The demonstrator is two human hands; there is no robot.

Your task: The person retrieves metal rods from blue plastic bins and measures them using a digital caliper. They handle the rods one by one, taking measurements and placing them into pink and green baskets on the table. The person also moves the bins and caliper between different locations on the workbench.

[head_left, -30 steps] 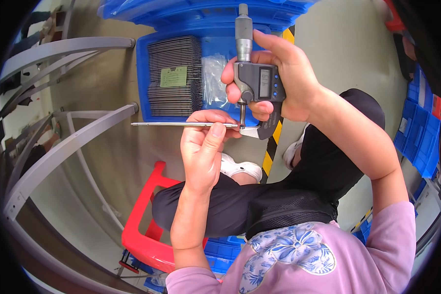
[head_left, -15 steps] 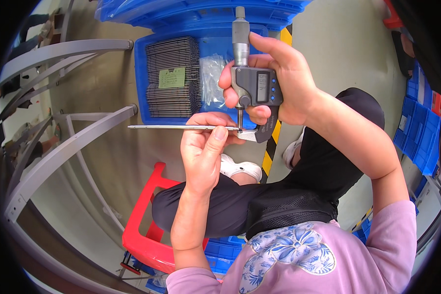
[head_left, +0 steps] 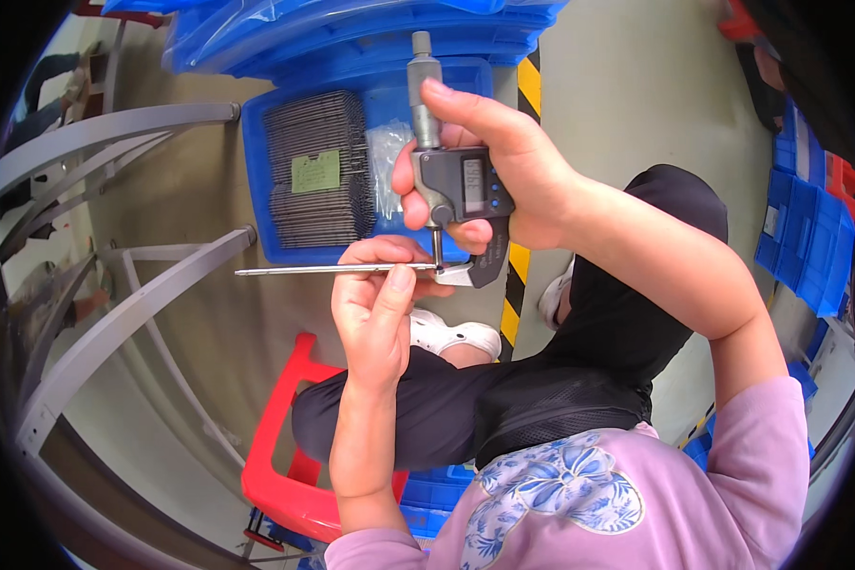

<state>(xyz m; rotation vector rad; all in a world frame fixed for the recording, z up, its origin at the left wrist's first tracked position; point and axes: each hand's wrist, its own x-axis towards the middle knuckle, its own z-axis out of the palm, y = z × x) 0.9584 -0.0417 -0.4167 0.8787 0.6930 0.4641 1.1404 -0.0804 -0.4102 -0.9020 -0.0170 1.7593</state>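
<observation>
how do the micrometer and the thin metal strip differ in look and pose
The micrometer is bulky, with a small screen and blue buttons; the metal strip looks slim and plain.
The micrometer runs up and down the picture, while the metal strip lies across it.
The right hand grips the micrometer; the left hand pinches the metal strip.
Both show silvery metal.
</observation>
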